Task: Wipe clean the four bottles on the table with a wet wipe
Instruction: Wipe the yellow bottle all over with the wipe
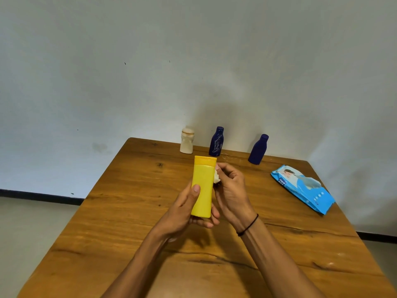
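Wipe on the yellow bottle

Yellow bottle [202, 188] is up off the table [133, 211], held upright near the middle, cap on top. The left hand [184, 208] has it from below: thumb flat on the front face, fingers curled round the back and base, a firm wrap. The right hand [231, 190] comes in from the bottle's right side, fingers bent tight around a bunched white wipe [216, 177], and that wipe is pressed against the bottle's right edge just under the cap. A thin black band [249, 226] circles the right wrist.

Back by the far edge, three more bottles stand in a loose row, all upright. The white bottle [187, 141] is furthest left, with a pale cap. Just beside it to the right stands a blue bottle [216, 141] with pale smears down its front. Well apart from those, further right, is the second blue bottle [258, 149], plain and dark.

Over on the right side lies the wipes pack [304, 188], light blue, flat on the wood, angled toward the corner and well clear of both hands. A few pale marks show on the wood near the middle blue bottle's base.
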{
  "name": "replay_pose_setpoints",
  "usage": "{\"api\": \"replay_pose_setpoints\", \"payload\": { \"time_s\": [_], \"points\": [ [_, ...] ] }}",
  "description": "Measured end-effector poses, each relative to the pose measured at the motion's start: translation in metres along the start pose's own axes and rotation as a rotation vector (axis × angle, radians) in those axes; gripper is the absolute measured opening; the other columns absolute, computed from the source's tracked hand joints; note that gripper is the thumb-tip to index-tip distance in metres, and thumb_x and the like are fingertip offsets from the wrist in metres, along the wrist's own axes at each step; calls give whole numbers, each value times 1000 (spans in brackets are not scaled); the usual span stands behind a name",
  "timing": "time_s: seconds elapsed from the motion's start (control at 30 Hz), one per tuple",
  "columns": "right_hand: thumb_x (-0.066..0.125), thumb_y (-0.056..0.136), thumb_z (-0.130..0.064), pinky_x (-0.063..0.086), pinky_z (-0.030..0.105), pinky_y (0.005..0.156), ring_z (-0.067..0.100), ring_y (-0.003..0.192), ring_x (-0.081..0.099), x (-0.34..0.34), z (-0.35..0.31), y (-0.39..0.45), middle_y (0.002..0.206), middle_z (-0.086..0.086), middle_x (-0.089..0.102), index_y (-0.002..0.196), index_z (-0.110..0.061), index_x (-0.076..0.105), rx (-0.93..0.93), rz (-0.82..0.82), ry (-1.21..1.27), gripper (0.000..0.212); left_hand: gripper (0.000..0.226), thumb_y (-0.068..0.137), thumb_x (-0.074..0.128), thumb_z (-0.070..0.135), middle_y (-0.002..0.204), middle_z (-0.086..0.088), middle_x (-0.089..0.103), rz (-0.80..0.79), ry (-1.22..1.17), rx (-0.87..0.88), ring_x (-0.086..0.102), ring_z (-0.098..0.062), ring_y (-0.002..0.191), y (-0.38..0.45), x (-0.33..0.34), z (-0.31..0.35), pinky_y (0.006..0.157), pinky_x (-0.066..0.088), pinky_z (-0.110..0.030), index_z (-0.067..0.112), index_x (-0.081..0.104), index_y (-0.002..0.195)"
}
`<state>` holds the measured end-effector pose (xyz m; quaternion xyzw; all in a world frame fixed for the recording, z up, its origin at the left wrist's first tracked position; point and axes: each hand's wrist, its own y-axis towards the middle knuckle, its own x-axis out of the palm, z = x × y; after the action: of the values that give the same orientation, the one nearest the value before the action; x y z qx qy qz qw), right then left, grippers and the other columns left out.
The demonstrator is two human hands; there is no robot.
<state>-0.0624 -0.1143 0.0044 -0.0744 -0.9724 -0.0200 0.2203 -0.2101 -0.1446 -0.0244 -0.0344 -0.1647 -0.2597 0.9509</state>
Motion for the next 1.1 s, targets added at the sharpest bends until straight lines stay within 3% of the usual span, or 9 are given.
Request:
{"api": "replay_pose_setpoints", "payload": {
  "time_s": [0.2, 0.33, 0.4, 0.47, 0.53, 0.63, 0.73, 0.8, 1.1],
  "points": [
    [66, 95, -13, 59, 32, 79, 19, 91, 65, -3, 2, -1, 99, 14, 69, 105, -1, 67, 174, -80, 194, 16, 47, 106, 37, 47, 113, -11, 67, 241, 253, 124, 74, -29, 72, 5, 5, -9, 51, 59, -34, 60, 20, 147],
    [68, 95, -16, 56, 37, 80, 19, 85, 64, 5, 11, -8, 93, 12, 70, 101, -2, 71, 28, 18, -60, 15, 39, 109, 32, 48, 110, -1, 64, 457, 460, 247, 71, -17, 72, 12, 8, -23, 50, 61, -38, 57, 32, 147],
    [64, 100, -13, 58, 41, 80, 19, 85, 65, 11, 17, -10, 93, 10, 73, 98, -5, 73, -95, 70, -258, 12, 52, 102, 26, 68, 114, 9, 63, 472, 498, 252, 69, -14, 78, 11, 12, -22, 55, 63, -42, 54, 31, 152],
    [64, 100, -11, 59, 40, 77, 18, 85, 66, 16, 20, -11, 92, 12, 73, 97, -5, 73, -161, 91, -331, 11, 80, 88, 24, 89, 120, 23, 63, 421, 544, 260, 69, -1, 91, 10, 15, -18, 70, 64, -29, 49, 26, 157],
    [65, 99, -10, 59, 37, 75, 17, 84, 67, 17, 20, -10, 91, 12, 73, 96, -3, 73, -182, 117, -336, 11, 83, 90, 32, 86, 112, 29, 65, 377, 572, 266, 67, 6, 91, 9, 15, -13, 74, 58, -19, 43, 25, 160],
    [67, 99, -11, 59, 33, 72, 15, 81, 68, 17, 18, -5, 91, 11, 74, 96, -3, 74, -164, 182, -300, 11, 57, 104, 42, 59, 79, 16, 65, 350, 547, 225, 60, -2, 62, 10, 10, -11, 53, 51, -25, 43, 33, 159],
    [67, 99, -16, 56, 32, 63, 15, 74, 66, 16, 15, 1, 87, 12, 72, 95, -6, 73, -117, 245, -274, 13, 43, 102, 47, 52, 83, -2, 70, 311, 417, 183, 72, -18, 74, 7, 9, -14, 54, 63, -44, 30, 60, 136],
    [64, 102, -20, 56, 34, 61, 14, 72, 68, 17, 12, 4, 88, 11, 73, 95, -7, 73, -65, 221, -281, 17, 40, 100, 48, 51, 94, -11, 73, 311, 348, 153, 77, -27, 85, 6, 10, -16, 59, 65, -51, 22, 64, 124],
    [57, 106, -22, 46, 23, 59, 14, 71, 57, -1, 6, 2, 89, 14, 73, 102, -8, 76, -41, -62, -465, 25, 49, 107, 31, 45, 80, -24, 75, 293, 216, 129, 74, -37, 67, 10, 4, -9, 55, 62, -36, 7, 56, 123]
  ]
}}
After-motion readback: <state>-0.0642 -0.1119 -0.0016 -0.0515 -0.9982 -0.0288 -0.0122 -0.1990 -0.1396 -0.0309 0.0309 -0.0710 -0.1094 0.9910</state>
